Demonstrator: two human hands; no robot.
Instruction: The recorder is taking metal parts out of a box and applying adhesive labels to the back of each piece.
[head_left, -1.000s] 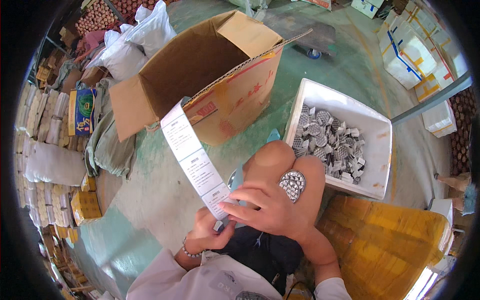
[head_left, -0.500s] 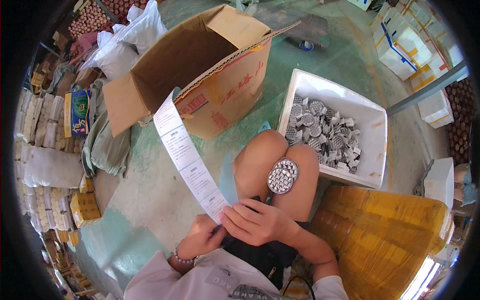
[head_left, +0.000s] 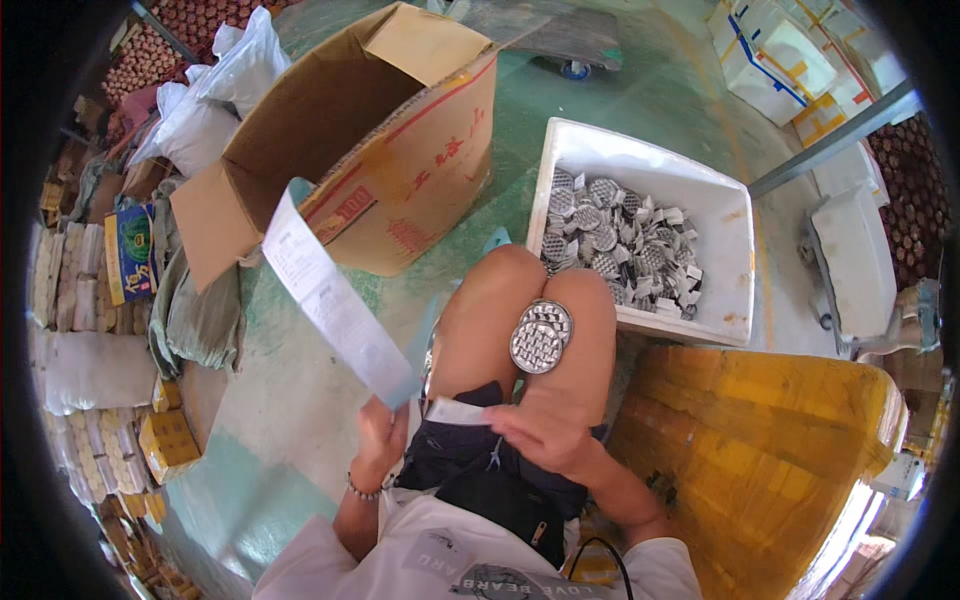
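Observation:
My left hand (head_left: 378,438) is closed on the lower end of a long strip of white labels (head_left: 335,305) with pale blue backing, which slants up toward the carton. Pinched in the fingers of my right hand (head_left: 548,430) is one white label (head_left: 459,411), apart from the strip, above my dark shorts. Two round silver discs with a dimpled, grid-like surface (head_left: 537,347) lie overlapping on my right thigh, just beyond that hand. A white foam box (head_left: 735,270) on the right holds many similar silver discs (head_left: 603,237), many with small white tags.
An open cardboard carton (head_left: 440,160) stands ahead on the green floor. At my right is a large box wrapped in yellow-brown tape (head_left: 740,450). White sacks (head_left: 205,115) and stacked packs (head_left: 85,370) line the left; a wheeled dolly (head_left: 570,35) sits far ahead.
My hands have moved apart: the right went right with a single label now off the strip, the left shifted left with the strip. The whole view has shifted slightly.

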